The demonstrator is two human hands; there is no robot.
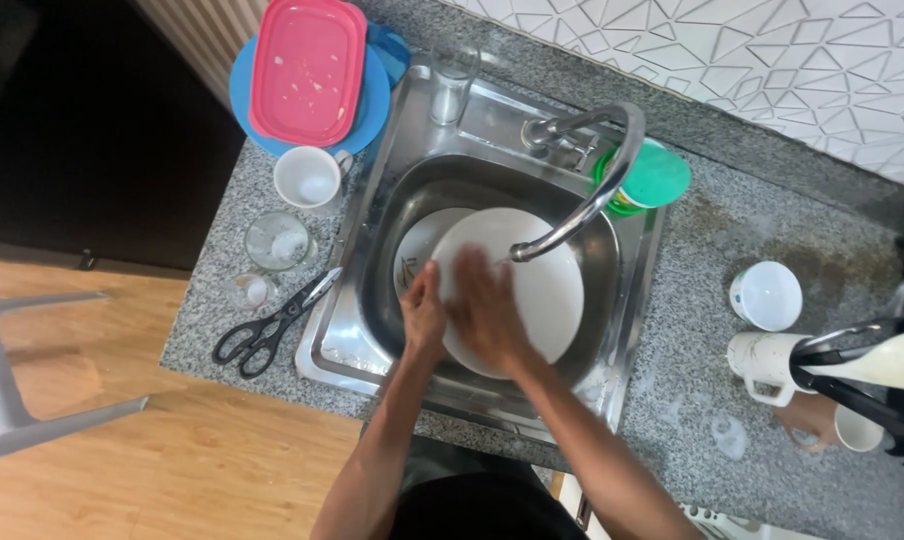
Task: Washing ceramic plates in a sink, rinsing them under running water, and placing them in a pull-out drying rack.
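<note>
I am holding a white plate down in the sink, just under the tap so the spout sits over it; my left hand is gripping its near-left rim to steady it while my right hand is lying flat on its face, the two hands close together. A second plate is lying beneath it. Scissors, cup and glass are waiting on the surface to the left, mugs on the right.
</note>
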